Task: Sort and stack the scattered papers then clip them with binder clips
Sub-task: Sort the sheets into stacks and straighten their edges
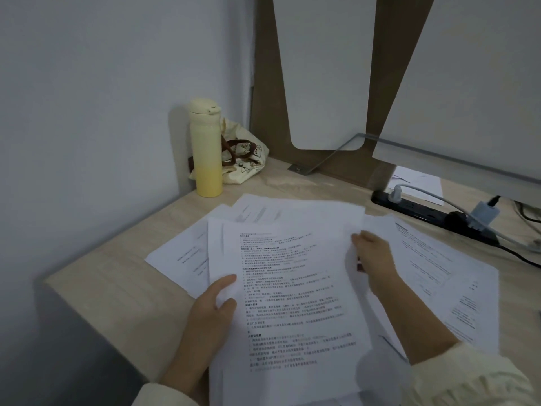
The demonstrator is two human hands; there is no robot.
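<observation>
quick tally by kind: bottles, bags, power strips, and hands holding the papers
bottle: 1
bag: 1
power strip: 1
hands holding papers: 2 (left hand, right hand)
total: 5

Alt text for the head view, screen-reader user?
Two hands hold a stack of printed papers above a wooden desk: left hand on its left edge, right hand on its upper right edge. Loose sheets lie underneath; a yellow bottle, cloth bag and power strip sit behind.
</observation>
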